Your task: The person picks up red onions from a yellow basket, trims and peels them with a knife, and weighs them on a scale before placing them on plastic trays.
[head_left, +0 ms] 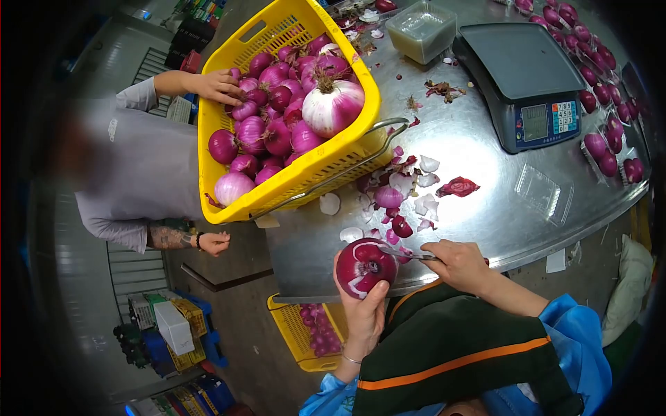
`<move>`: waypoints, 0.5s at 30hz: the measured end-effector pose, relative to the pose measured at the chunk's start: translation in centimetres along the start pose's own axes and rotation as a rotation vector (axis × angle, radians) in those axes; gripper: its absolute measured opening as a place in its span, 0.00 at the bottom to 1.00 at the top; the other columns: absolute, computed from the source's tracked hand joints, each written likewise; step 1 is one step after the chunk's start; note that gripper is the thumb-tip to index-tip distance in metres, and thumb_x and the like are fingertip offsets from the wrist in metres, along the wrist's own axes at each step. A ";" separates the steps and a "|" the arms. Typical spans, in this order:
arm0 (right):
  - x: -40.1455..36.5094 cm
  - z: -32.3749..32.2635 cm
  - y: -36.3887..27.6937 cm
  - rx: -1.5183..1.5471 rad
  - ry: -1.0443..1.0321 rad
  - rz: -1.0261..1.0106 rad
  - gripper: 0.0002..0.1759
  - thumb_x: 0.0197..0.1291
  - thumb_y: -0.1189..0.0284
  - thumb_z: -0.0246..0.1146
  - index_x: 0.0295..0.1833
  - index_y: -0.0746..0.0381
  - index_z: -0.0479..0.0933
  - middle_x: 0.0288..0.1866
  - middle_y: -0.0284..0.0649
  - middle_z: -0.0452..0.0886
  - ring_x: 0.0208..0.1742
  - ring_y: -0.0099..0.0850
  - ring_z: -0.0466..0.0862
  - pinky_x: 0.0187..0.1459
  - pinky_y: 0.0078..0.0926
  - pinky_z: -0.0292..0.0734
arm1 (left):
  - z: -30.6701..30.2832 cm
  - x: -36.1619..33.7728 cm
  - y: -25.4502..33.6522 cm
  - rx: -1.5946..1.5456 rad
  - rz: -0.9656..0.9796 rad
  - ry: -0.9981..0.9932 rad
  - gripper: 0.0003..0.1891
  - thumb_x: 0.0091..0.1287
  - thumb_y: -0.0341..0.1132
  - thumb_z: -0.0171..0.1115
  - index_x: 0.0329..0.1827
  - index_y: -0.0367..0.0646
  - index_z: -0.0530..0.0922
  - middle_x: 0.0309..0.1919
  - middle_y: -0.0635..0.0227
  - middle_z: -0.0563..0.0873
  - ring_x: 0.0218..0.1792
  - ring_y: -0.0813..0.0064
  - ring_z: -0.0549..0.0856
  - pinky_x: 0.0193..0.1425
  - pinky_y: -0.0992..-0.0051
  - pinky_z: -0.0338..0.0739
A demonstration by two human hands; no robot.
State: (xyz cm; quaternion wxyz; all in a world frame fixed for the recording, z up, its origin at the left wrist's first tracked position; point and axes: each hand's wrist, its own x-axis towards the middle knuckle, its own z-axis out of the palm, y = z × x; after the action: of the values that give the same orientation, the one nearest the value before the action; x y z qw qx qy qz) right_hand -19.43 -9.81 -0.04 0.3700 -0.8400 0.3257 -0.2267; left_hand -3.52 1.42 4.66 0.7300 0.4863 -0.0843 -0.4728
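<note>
My left hand (362, 313) is wrapped round a large red onion (362, 270) near the table's front edge. White streaks show on the onion's dark skin. A knife (409, 256) is in my right hand (458, 265), its blade against the onion's right side. Just beyond lie loose onion peels (424, 206) and a small peeled-looking onion (388, 197). The yellow basket (371, 128) full of red onions stands on the table to the upper left.
Across the basket a person (149, 156) has one hand on its onions. A scale (520, 76), a clear tub (421, 31), an empty clear tray (540, 191) and packed onions (607, 152) are on the metal table. Another yellow basket (288, 333) stands below.
</note>
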 end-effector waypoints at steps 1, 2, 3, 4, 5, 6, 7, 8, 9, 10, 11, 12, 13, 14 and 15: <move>-0.1 0.4 -0.2 -0.002 0.001 0.002 0.15 0.61 0.59 0.61 0.44 0.58 0.78 0.29 0.39 0.81 0.28 0.38 0.82 0.26 0.35 0.76 | 0.3 -0.1 -0.1 0.024 0.022 -0.009 0.43 0.53 0.18 0.65 0.71 0.48 0.53 0.61 0.62 0.68 0.61 0.65 0.71 0.66 0.64 0.70; -0.2 0.8 -0.5 0.027 -0.002 0.071 0.15 0.62 0.59 0.59 0.42 0.60 0.77 0.28 0.41 0.81 0.28 0.40 0.82 0.27 0.37 0.76 | 0.4 -0.1 -0.3 0.046 0.041 -0.022 0.43 0.53 0.18 0.66 0.71 0.48 0.53 0.60 0.62 0.68 0.61 0.66 0.71 0.66 0.66 0.70; -0.1 1.0 -0.8 0.053 -0.003 0.138 0.16 0.64 0.58 0.58 0.41 0.61 0.77 0.27 0.42 0.81 0.28 0.42 0.83 0.27 0.39 0.75 | 0.4 0.1 -0.4 0.041 0.038 -0.029 0.43 0.53 0.18 0.66 0.71 0.48 0.53 0.60 0.62 0.68 0.61 0.66 0.71 0.66 0.66 0.70; 0.2 1.0 -0.9 0.046 -0.001 0.141 0.16 0.64 0.58 0.58 0.41 0.61 0.77 0.27 0.42 0.81 0.28 0.42 0.83 0.27 0.39 0.75 | 0.3 0.4 -0.6 -0.015 0.011 -0.008 0.43 0.54 0.18 0.65 0.71 0.48 0.53 0.60 0.62 0.68 0.61 0.65 0.71 0.66 0.64 0.70; 0.4 0.9 -1.1 0.066 -0.088 0.224 0.17 0.65 0.58 0.57 0.40 0.62 0.76 0.26 0.44 0.81 0.29 0.44 0.83 0.28 0.40 0.76 | 0.1 0.5 -0.8 -0.070 -0.017 0.014 0.42 0.54 0.18 0.64 0.71 0.48 0.54 0.60 0.62 0.68 0.61 0.64 0.71 0.66 0.61 0.71; 0.6 0.9 -1.2 0.088 -0.173 0.306 0.19 0.66 0.57 0.55 0.39 0.63 0.75 0.25 0.46 0.81 0.29 0.46 0.83 0.29 0.42 0.76 | 0.0 0.7 -0.9 -0.073 -0.021 0.009 0.42 0.54 0.18 0.64 0.71 0.48 0.54 0.60 0.62 0.68 0.61 0.64 0.71 0.66 0.61 0.71; 0.7 1.2 -1.0 0.099 -0.224 0.333 0.22 0.67 0.55 0.52 0.38 0.65 0.75 0.24 0.51 0.81 0.29 0.51 0.82 0.32 0.45 0.76 | -0.1 0.8 -0.9 -0.108 -0.049 0.037 0.39 0.55 0.17 0.62 0.69 0.48 0.56 0.60 0.61 0.68 0.60 0.62 0.72 0.63 0.54 0.72; 0.9 1.4 -0.8 0.095 -0.215 0.334 0.22 0.67 0.55 0.52 0.38 0.65 0.75 0.24 0.51 0.81 0.29 0.51 0.82 0.32 0.45 0.76 | -0.2 1.1 -0.9 -0.142 -0.074 0.062 0.36 0.56 0.16 0.60 0.67 0.48 0.57 0.60 0.60 0.68 0.60 0.60 0.72 0.61 0.47 0.73; 0.9 1.5 -0.8 0.109 -0.265 0.370 0.24 0.68 0.54 0.51 0.39 0.66 0.76 0.26 0.53 0.81 0.31 0.53 0.82 0.34 0.46 0.76 | -0.4 1.3 -1.0 -0.144 -0.076 0.054 0.36 0.56 0.16 0.60 0.67 0.48 0.57 0.60 0.60 0.68 0.60 0.60 0.72 0.61 0.47 0.73; 1.0 1.7 -0.6 0.123 -0.317 0.407 0.25 0.68 0.53 0.50 0.39 0.67 0.76 0.27 0.55 0.81 0.32 0.54 0.82 0.36 0.47 0.76 | -0.8 1.4 -1.2 -0.154 -0.098 0.072 0.35 0.56 0.16 0.60 0.66 0.48 0.59 0.60 0.60 0.68 0.60 0.60 0.72 0.61 0.46 0.73; 1.0 1.9 -0.3 0.117 -0.313 0.409 0.25 0.68 0.53 0.50 0.39 0.67 0.76 0.27 0.55 0.81 0.32 0.54 0.82 0.36 0.47 0.76 | -1.0 1.5 -1.4 -0.164 -0.120 0.092 0.34 0.56 0.15 0.59 0.66 0.48 0.60 0.60 0.60 0.68 0.60 0.60 0.72 0.61 0.45 0.73; 1.0 2.2 -0.1 0.131 -0.321 0.418 0.25 0.68 0.53 0.50 0.39 0.66 0.77 0.28 0.55 0.81 0.32 0.55 0.81 0.37 0.46 0.75 | -1.2 1.6 -1.6 -0.167 -0.122 0.089 0.34 0.56 0.15 0.59 0.66 0.48 0.60 0.60 0.60 0.68 0.60 0.60 0.72 0.61 0.45 0.73; 1.1 2.3 0.1 0.145 -0.331 0.424 0.25 0.68 0.53 0.50 0.40 0.66 0.78 0.28 0.56 0.80 0.32 0.55 0.81 0.37 0.45 0.75 | -1.4 1.7 -1.7 -0.175 -0.131 0.093 0.33 0.57 0.15 0.59 0.65 0.48 0.60 0.59 0.60 0.69 0.60 0.60 0.73 0.61 0.45 0.73; 1.2 2.3 0.0 0.145 -0.330 0.422 0.25 0.68 0.53 0.50 0.40 0.66 0.78 0.28 0.56 0.80 0.32 0.55 0.81 0.37 0.45 0.75 | -1.6 1.8 -1.7 -0.182 -0.138 0.098 0.33 0.57 0.16 0.59 0.65 0.48 0.61 0.59 0.60 0.69 0.60 0.60 0.73 0.61 0.45 0.73; 1.4 2.2 -0.1 0.150 -0.356 0.449 0.26 0.68 0.52 0.50 0.40 0.67 0.78 0.29 0.57 0.80 0.35 0.55 0.81 0.39 0.45 0.75 | -1.8 1.9 -1.7 -0.181 -0.134 0.097 0.33 0.57 0.16 0.59 0.65 0.48 0.61 0.59 0.60 0.69 0.60 0.60 0.73 0.61 0.45 0.73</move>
State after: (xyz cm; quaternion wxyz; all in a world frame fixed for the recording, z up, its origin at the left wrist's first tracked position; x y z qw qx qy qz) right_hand -17.09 -9.69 -1.19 0.5231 -0.7439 0.4157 -0.0116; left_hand -2.50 0.98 1.78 0.7408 0.4452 0.0266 -0.5022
